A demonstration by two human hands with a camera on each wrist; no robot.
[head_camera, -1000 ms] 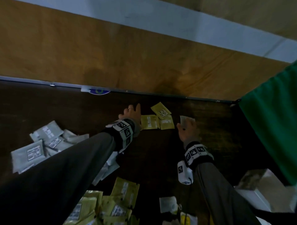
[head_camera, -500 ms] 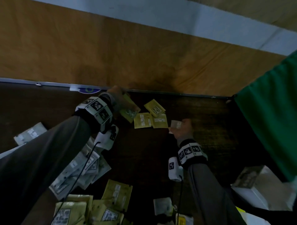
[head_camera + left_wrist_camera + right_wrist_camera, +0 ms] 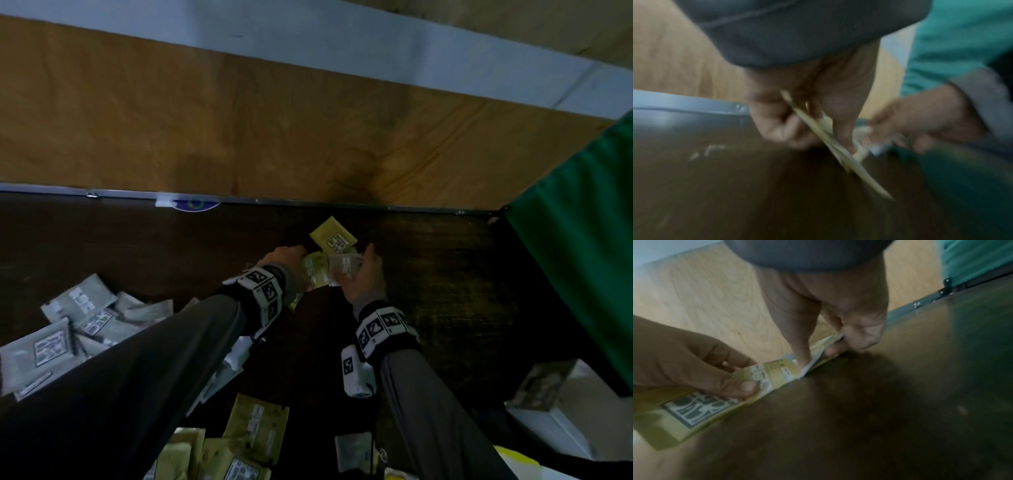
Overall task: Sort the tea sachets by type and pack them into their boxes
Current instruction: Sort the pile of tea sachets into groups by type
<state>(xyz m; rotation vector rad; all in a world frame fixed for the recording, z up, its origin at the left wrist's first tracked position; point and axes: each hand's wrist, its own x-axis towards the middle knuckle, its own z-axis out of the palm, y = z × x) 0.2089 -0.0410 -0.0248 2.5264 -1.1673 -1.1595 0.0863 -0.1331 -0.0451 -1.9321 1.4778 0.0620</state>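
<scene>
Dark glossy wooden table (image 3: 445, 291), metal-edged; matt paper yellow sachets (image 3: 334, 236); green cloth (image 3: 582, 240).

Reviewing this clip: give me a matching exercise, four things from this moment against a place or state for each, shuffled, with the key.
Things:
1. left hand
2. lone yellow sachet
3. grey sachets
4. open box

Places or states:
A. heaped at the table's left
B. at the right edge, near the person
C. pinching yellow sachets
D. flat on the table beyond both hands

Pairs: 1-C, 2-D, 3-A, 4-B
</scene>
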